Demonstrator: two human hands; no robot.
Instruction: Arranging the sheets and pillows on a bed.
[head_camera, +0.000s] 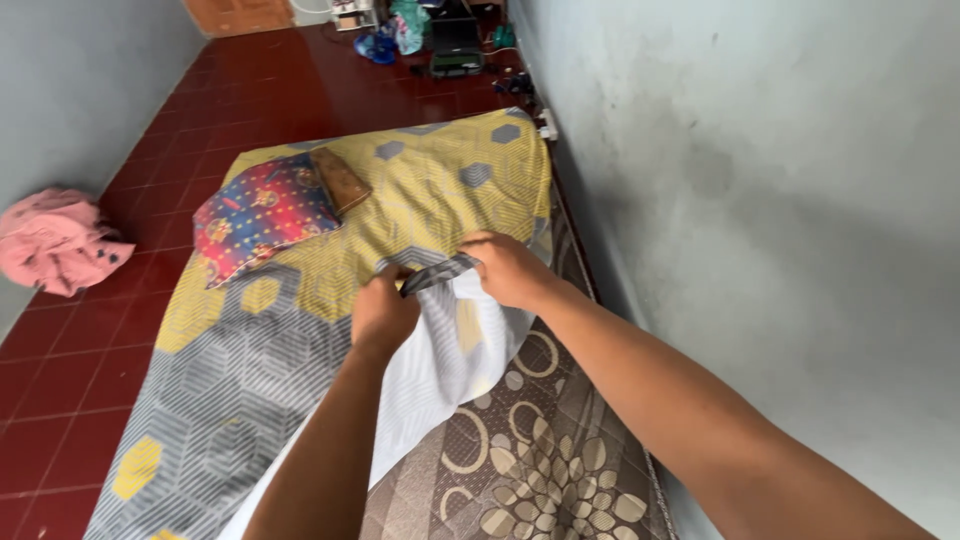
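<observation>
You are working in soft, even daylight; the red floor (250, 90) shows faint sheen, shadows are weak, the far clutter is slightly soft, and the wide lens bends the edges.

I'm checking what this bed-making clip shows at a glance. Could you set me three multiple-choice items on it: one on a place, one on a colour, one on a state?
1. Where does the patterned pillow lie?
A. on the sheet's far left part
B. on the floor
C. against the right wall

2. What colour is the floor?
A. white
B. dark red
C. green

3. How is the bedsheet near the wall?
A. tucked flat
B. rolled into a ball
C. edge lifted, bare mattress showing

Answers:
1 A: it rests on the yellow part of the sheet.
2 B: the tiles are dark red.
3 C: the left hand and right hand grip the edge, with the floral mattress uncovered below.
</observation>
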